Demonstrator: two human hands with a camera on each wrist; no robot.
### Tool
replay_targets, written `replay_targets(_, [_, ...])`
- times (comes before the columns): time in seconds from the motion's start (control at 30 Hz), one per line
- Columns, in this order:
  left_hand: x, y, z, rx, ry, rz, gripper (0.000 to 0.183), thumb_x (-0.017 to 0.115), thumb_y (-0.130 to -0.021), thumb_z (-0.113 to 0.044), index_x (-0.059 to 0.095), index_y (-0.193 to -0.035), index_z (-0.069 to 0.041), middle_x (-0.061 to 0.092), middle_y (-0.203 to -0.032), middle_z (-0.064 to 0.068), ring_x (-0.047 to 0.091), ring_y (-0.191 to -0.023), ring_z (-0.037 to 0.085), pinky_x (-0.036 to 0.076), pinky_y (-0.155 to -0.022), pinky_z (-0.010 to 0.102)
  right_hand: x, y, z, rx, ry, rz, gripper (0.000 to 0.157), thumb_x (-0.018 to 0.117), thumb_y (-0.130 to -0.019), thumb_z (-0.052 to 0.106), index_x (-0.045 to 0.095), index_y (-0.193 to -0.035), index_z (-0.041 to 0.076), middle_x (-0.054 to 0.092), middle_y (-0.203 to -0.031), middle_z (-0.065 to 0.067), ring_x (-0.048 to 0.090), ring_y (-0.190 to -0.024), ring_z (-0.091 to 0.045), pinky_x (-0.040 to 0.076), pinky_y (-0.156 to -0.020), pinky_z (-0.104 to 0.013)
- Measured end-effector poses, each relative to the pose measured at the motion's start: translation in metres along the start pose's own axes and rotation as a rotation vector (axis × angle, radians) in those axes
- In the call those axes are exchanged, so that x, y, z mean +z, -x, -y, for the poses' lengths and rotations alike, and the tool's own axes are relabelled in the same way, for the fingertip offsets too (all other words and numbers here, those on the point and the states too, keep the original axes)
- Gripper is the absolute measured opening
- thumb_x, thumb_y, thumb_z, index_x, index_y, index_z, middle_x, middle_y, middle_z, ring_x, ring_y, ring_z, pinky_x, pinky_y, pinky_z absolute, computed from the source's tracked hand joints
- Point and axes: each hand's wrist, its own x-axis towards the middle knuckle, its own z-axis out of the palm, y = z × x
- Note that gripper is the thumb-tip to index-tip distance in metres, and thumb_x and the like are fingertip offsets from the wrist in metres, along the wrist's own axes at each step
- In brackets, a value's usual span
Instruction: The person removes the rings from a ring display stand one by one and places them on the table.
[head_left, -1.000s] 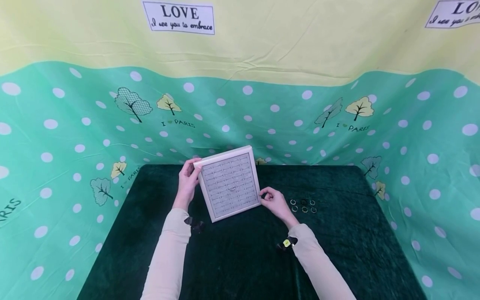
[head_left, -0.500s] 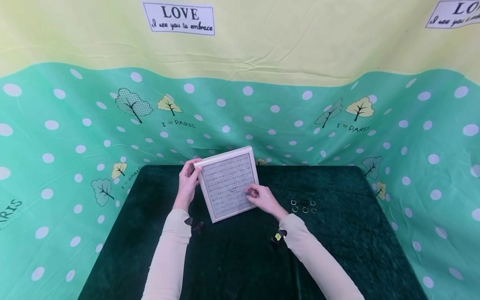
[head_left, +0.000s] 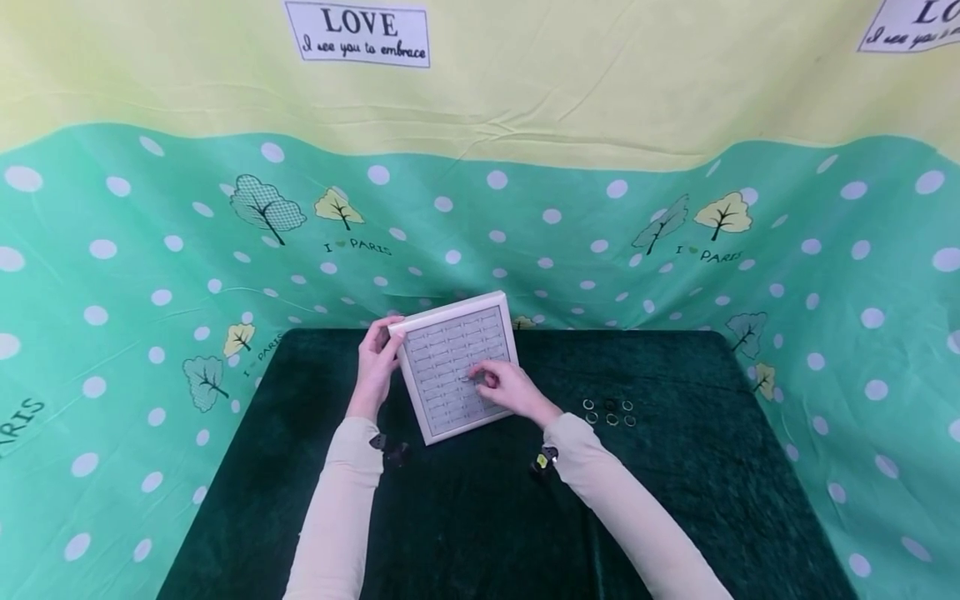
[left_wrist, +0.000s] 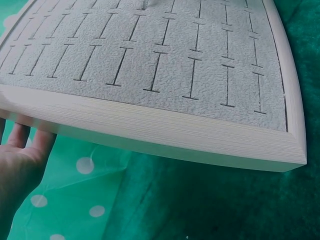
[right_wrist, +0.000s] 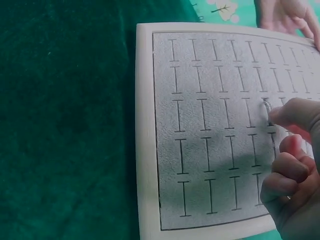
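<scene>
A ring display tray (head_left: 427, 392) with a pale wooden frame and a grey slotted insert stands tilted up toward me. My left hand (head_left: 372, 362) grips its upper left edge, thumb on the frame front; the left wrist view shows the fingers (left_wrist: 42, 142) at its underside. One ring (right_wrist: 267, 107) sits in a slot near the middle. My right hand (head_left: 510, 387) reaches across the tray's right side with curled fingers. In the right wrist view a fingertip (right_wrist: 279, 116) is right at that ring and overlaps it; whether it is pinched I cannot tell.
Several loose rings (head_left: 612, 419), one of them black, lie in two rows right of the tray on the dark green velvet table (head_left: 480, 533). A patterned green and yellow curtain (head_left: 562, 250) hangs behind and along both sides.
My right hand has moved left from the tray's right edge across the insert to the ring in the middle. The left hand and the tray have stayed in place.
</scene>
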Motion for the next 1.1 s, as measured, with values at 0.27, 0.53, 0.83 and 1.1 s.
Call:
replay_targets(0.27, [-0.001,0.0,0.002,-0.01,0.009,0.004,0.037,0.054,-0.1,-0.014,0.044,-0.131,0.003,0.052,-0.132,0.009,0.055,-0.101,0.02,0.05,-0.08,0.038,0.009,-0.005,0.0,0.011,-0.064,-0.033,0.017,0.069,-0.087,0.004,0.067,-0.102,0.01,0.044,-0.066,0.002,0.044,-0.06,-0.011,0.038,-0.058,-0.024])
replay_targets(0.53, [-0.008,-0.011,0.022,-0.005,0.026,-0.011,0.037,0.055,-0.099,-0.017,0.046,-0.131,0.0,0.054,-0.13,0.008,0.055,-0.101,0.021,0.049,-0.079,0.038,0.02,-0.007,-0.001,0.01,-0.063,-0.106,0.014,0.069,-0.088,0.005,0.063,-0.098,0.011,0.043,-0.064,0.004,0.043,-0.057,-0.01,0.036,-0.055,-0.023])
replay_targets(0.83, [-0.003,-0.009,0.023,0.024,0.024,-0.024,0.034,0.058,-0.098,-0.02,0.05,-0.127,-0.004,0.056,-0.127,0.007,0.056,-0.099,0.022,0.05,-0.077,0.038,0.021,-0.005,-0.004,-0.016,-0.073,-0.108,0.011,0.068,-0.088,0.004,0.059,-0.089,0.011,0.044,-0.065,0.004,0.042,-0.057,-0.009,0.035,-0.055,-0.022])
replay_targets(1.1, [-0.006,-0.009,0.023,0.024,0.027,-0.036,0.034,0.059,-0.097,-0.02,0.051,-0.126,-0.004,0.056,-0.128,0.007,0.057,-0.099,0.023,0.05,-0.075,0.039,0.025,0.005,-0.007,0.008,-0.153,-0.011,0.014,0.07,-0.085,0.001,0.059,-0.083,0.01,0.045,-0.062,0.004,0.043,-0.055,-0.01,0.034,-0.054,-0.023])
